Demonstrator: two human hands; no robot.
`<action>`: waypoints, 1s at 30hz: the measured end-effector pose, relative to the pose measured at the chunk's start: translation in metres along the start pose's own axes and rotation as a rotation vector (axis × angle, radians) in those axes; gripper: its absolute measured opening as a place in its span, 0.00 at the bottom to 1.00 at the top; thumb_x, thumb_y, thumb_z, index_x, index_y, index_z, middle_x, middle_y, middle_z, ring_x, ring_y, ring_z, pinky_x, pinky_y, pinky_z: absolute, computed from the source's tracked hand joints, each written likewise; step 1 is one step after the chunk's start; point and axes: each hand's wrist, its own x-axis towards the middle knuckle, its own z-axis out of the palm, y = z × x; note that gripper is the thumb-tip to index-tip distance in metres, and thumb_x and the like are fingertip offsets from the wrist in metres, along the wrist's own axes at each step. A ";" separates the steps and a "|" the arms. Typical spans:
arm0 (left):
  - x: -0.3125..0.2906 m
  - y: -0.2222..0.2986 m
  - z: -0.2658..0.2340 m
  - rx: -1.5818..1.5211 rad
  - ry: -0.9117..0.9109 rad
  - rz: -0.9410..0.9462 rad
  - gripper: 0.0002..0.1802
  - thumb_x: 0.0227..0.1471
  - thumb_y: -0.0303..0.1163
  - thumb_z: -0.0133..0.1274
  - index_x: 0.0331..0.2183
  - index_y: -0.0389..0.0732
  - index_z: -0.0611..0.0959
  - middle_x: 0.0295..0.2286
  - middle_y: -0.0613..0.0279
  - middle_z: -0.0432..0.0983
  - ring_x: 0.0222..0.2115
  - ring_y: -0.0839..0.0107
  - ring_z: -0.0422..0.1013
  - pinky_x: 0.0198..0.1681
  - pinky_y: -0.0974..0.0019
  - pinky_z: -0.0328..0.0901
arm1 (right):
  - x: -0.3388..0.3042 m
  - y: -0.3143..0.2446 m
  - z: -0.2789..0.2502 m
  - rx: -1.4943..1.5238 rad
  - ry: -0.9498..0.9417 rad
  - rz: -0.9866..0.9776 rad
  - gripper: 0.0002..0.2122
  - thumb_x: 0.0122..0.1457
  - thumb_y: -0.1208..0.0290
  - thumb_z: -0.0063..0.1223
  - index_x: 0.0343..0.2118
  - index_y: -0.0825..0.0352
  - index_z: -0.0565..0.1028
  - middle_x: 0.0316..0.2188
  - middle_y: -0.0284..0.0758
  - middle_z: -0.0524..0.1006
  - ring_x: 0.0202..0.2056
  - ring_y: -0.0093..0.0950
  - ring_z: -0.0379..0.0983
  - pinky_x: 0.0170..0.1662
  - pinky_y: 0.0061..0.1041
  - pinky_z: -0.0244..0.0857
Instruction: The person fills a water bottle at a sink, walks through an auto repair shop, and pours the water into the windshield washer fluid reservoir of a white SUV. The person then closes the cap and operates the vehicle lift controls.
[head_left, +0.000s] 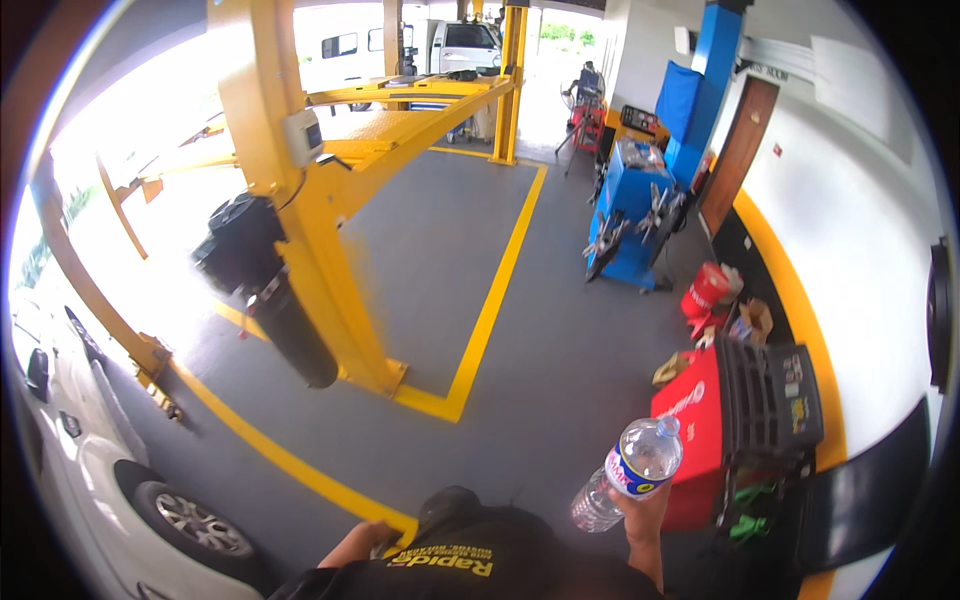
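Observation:
My right hand (643, 512) is wrapped round a large clear plastic bottle (646, 446) with a blue, white and red label and a pale blue cap. The bottle leans, its cap end up and to the right, and what I can see of it looks mostly see-through. Low at the front, my left hand (376, 537) is curled beside my dark shirt (500, 555); whatever its fingers hold is too small to make out.
A yellow car lift post (320, 250) with a black motor unit stands ahead. White car (90, 470) at left. A red and black machine (700, 420), a red bucket (706, 288) and a blue tool-laden machine (632, 215) line the right wall. Yellow lines mark the grey floor.

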 end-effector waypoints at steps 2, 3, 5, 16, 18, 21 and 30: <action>0.028 0.047 0.012 0.046 -0.082 -0.185 0.23 0.58 0.50 0.55 0.50 0.51 0.84 0.45 0.54 0.81 0.48 0.59 0.75 0.51 0.52 0.69 | 0.083 0.001 -0.006 -0.094 -0.061 -0.054 0.40 0.41 0.81 0.70 0.61 0.68 0.62 0.51 0.38 0.73 0.51 0.30 0.74 0.58 0.32 0.67; 0.038 0.057 0.009 0.056 -0.097 -0.224 0.22 0.58 0.50 0.55 0.50 0.50 0.84 0.44 0.54 0.81 0.47 0.59 0.76 0.51 0.52 0.69 | 0.127 0.012 -0.004 -0.114 -0.059 -0.050 0.40 0.41 0.81 0.70 0.60 0.68 0.62 0.51 0.38 0.73 0.51 0.30 0.74 0.58 0.32 0.67; 0.061 0.077 -0.001 0.107 -0.148 -0.273 0.21 0.58 0.49 0.55 0.49 0.50 0.84 0.44 0.55 0.82 0.47 0.59 0.76 0.50 0.52 0.70 | 0.207 0.052 0.000 -0.148 -0.037 0.012 0.40 0.41 0.81 0.70 0.60 0.68 0.62 0.50 0.38 0.73 0.51 0.30 0.74 0.58 0.33 0.66; 0.361 0.516 -0.376 -0.397 0.115 -0.206 0.12 0.56 0.38 0.54 0.30 0.41 0.85 0.18 0.59 0.72 0.14 0.65 0.69 0.17 0.58 0.65 | 0.592 0.118 0.074 -0.146 0.045 0.045 0.39 0.40 0.82 0.69 0.60 0.68 0.65 0.51 0.36 0.74 0.51 0.28 0.73 0.57 0.30 0.66; 0.417 0.575 -0.475 -0.462 0.141 0.029 0.13 0.59 0.42 0.51 0.38 0.45 0.83 0.21 0.61 0.72 0.15 0.68 0.68 0.18 0.59 0.65 | 0.664 0.130 0.097 -0.078 0.008 0.053 0.36 0.40 0.82 0.68 0.57 0.69 0.69 0.48 0.36 0.77 0.47 0.27 0.76 0.55 0.29 0.68; 0.502 0.721 -0.565 -0.543 0.173 0.175 0.16 0.62 0.44 0.47 0.44 0.44 0.79 0.22 0.61 0.71 0.15 0.70 0.67 0.18 0.62 0.65 | 0.777 0.169 0.099 -0.122 0.014 0.102 0.31 0.41 0.79 0.70 0.52 0.69 0.72 0.45 0.35 0.79 0.46 0.25 0.77 0.53 0.29 0.70; 0.643 0.771 -0.590 0.228 -0.125 -0.132 0.21 0.56 0.27 0.49 0.52 0.42 0.79 0.30 0.50 0.82 0.28 0.62 0.80 0.33 0.57 0.76 | 1.145 0.225 0.146 -0.174 -0.088 0.036 0.38 0.39 0.76 0.71 0.57 0.70 0.65 0.49 0.38 0.75 0.50 0.27 0.74 0.55 0.31 0.68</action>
